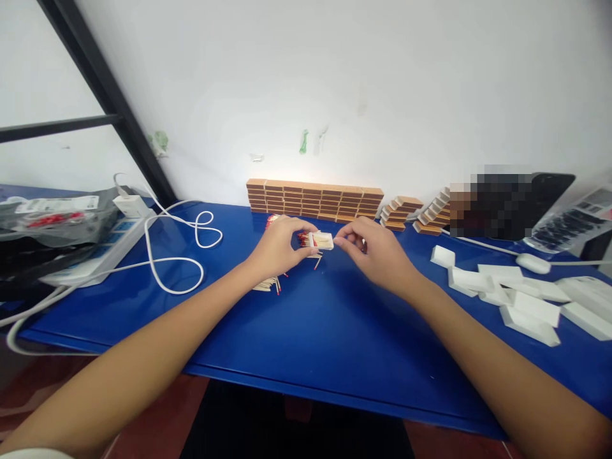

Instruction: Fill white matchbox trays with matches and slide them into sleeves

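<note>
A small white matchbox tray (326, 243) with red-tipped matches (306, 240) in it is held just above the blue table. My left hand (282, 245) grips its left end between thumb and fingers, around the match heads. At the tray's right end, the curled thumb and forefinger of my right hand (370, 250) pinch the edge. Loose matches (266, 284) lie in a pile under and beside my left hand, partly hidden by it. More red match heads (271, 220) show behind that hand.
Stacked matchboxes (315, 201) line the wall, with smaller leaning stacks (400, 212) to their right. White empty-looking trays (530, 306) lie scattered at right, near a phone (549, 197). White cables (174, 258) and a power strip (108, 245) occupy the left.
</note>
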Available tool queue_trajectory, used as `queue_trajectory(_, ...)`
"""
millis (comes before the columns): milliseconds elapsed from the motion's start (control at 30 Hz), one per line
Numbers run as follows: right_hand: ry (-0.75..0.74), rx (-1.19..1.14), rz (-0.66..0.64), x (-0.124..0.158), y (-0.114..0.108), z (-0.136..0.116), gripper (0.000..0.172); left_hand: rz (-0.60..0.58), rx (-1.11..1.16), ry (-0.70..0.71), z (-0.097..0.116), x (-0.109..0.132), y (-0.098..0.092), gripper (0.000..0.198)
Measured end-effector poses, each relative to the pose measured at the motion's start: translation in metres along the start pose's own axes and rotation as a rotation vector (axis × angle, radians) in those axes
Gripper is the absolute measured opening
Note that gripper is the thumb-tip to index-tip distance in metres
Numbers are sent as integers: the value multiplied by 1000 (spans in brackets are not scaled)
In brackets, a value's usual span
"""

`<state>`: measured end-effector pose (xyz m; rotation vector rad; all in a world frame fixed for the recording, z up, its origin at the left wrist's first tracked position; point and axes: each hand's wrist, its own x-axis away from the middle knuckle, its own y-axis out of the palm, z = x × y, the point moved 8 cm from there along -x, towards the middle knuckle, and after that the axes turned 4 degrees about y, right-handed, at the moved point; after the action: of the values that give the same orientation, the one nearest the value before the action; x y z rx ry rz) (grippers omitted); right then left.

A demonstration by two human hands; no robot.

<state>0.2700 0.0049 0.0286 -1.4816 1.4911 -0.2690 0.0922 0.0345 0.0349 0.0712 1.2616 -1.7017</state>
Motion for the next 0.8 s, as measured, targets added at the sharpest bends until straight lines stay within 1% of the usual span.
queue_trajectory(67, -13, -8, -17, 0, 3, 1, 12, 46, -57, -29, -4, -1, -6, 32)
queue_trajectory(133, -44, -31, -100, 2, 15, 0, 12, 85, -91, -51, -8, -2, -10, 32)
queue_trajectory(233, -89, -53, -231, 7, 36, -1, 17, 113, -111, -60, -12, -2, -14, 32)
queue_trajectory(333, -95, -45, -261, 8, 47, -2, 13, 115, -115, -57, -13, -2, -14, 33)
queue_trajectory(467, -76, -20, -258, 7, 49, -3, 8, 106, -122, -48, -12, -2, -13, 34)
queue_trajectory(600, -70, 26, -281, 9, 46, -3, 10, 111, -125, -52, -14, -2, -14, 34)
queue_trajectory(700, -37, 37, -310, 11, 44, 1, 11, 112, -131, -57, -15, -2, -14, 34)
queue_trajectory(800, -15, 44, -313, 12, 43, 6, 10, 105, -135, -45, -15, -2, -12, 34)
